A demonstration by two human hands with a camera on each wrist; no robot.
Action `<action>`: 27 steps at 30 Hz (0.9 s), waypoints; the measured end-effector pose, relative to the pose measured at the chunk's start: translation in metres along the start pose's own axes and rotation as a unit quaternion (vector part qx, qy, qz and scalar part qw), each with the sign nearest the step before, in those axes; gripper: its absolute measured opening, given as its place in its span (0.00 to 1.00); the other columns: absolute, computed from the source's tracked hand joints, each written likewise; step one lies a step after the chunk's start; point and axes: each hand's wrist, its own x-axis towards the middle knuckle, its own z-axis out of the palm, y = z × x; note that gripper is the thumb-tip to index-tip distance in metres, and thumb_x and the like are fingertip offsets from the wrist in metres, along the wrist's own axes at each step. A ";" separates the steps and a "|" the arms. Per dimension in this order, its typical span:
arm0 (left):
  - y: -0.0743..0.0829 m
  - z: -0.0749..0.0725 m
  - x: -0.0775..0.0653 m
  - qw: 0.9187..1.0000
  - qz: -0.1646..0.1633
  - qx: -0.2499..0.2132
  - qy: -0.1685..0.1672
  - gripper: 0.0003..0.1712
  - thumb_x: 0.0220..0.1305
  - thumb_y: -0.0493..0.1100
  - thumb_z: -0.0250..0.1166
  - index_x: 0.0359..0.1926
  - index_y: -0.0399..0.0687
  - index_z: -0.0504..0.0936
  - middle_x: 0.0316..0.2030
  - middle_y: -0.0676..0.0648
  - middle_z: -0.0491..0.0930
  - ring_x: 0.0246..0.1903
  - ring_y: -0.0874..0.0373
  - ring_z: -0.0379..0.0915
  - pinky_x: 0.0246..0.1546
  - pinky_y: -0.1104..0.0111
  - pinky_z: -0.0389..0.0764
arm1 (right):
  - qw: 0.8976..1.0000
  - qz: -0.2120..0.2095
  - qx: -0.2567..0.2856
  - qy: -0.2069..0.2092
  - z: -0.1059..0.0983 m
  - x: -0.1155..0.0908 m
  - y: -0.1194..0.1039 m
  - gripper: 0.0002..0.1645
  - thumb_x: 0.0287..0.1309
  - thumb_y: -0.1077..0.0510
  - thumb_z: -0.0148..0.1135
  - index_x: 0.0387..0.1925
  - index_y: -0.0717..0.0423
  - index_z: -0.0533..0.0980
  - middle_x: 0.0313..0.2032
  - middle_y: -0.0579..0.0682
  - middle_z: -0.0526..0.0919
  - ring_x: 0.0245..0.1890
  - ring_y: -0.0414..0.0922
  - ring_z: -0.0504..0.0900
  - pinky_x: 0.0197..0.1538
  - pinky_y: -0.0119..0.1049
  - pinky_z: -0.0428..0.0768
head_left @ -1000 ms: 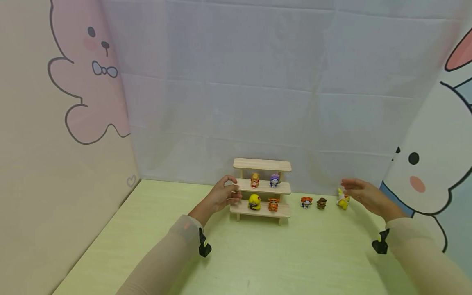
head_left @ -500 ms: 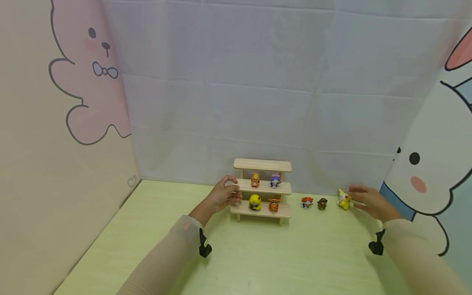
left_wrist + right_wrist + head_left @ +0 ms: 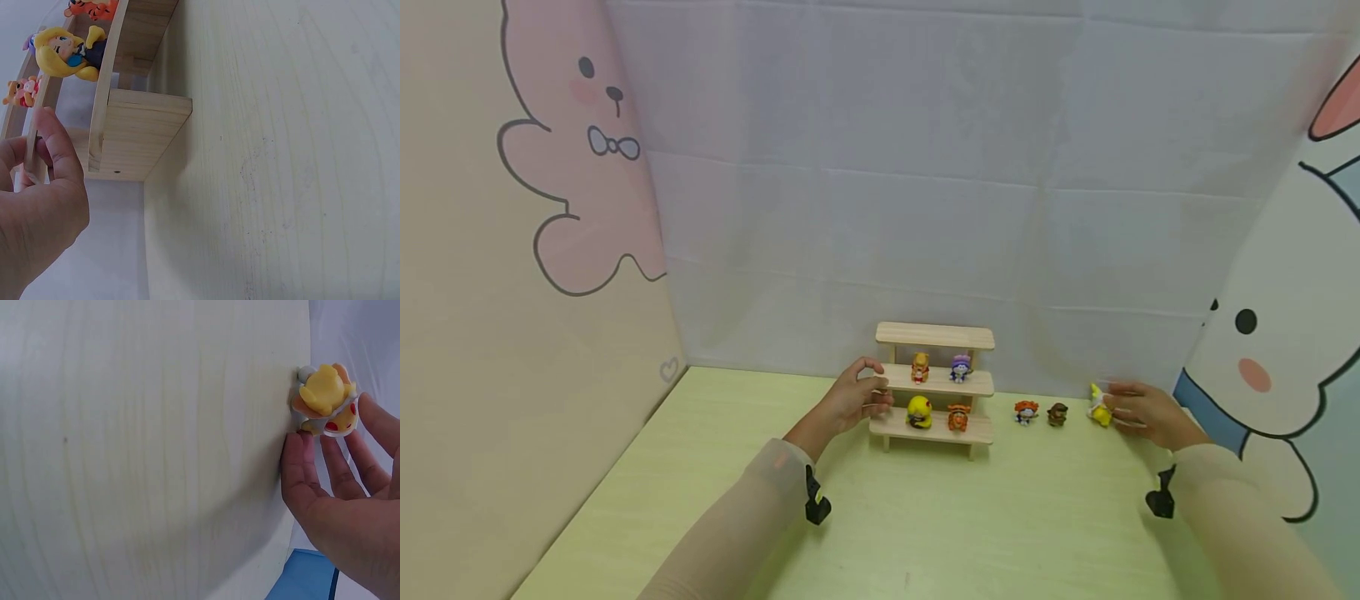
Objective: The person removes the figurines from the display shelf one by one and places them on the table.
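Note:
A small three-step wooden shelf [image 3: 934, 336] stands by the back wall. My left hand [image 3: 852, 393] holds the left end of its middle board, thumb and fingers around the edge [image 3: 50, 206]. Two figurines sit on the middle step: a yellow bear [image 3: 920, 367] and a purple-topped one [image 3: 960, 369]. Below them are a yellow-haired doll figurine [image 3: 918, 412] and an orange tiger figurine [image 3: 957, 417]. At the right, my right hand [image 3: 1150, 414] is around a yellow-and-white figurine [image 3: 325, 394] on the table, fingers extended and fingertips close against it. Exact contact is unclear.
Between shelf and right hand, an orange-and-white figurine [image 3: 1026, 412] and a brown figurine [image 3: 1057, 414] stand on the pale table [image 3: 1000, 517]. A white cloth wall [image 3: 850, 208] rises behind. Printed side panels border both sides.
My right hand has come down and closer around the yellow-and-white figurine, its fingers now at the figurine's right side. My left hand stays at the shelf.

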 end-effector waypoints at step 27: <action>0.002 0.003 -0.003 1.000 0.010 0.005 0.005 0.08 0.78 0.36 0.57 0.51 0.49 0.68 0.35 0.41 0.77 0.30 0.54 0.83 0.31 0.70 0.87 | 1.000 -0.019 0.013 -0.013 -0.003 0.006 0.009 0.50 0.76 0.55 0.58 0.78 0.70 0.36 0.54 0.47 0.72 0.43 0.32 0.80 0.51 0.33 0.84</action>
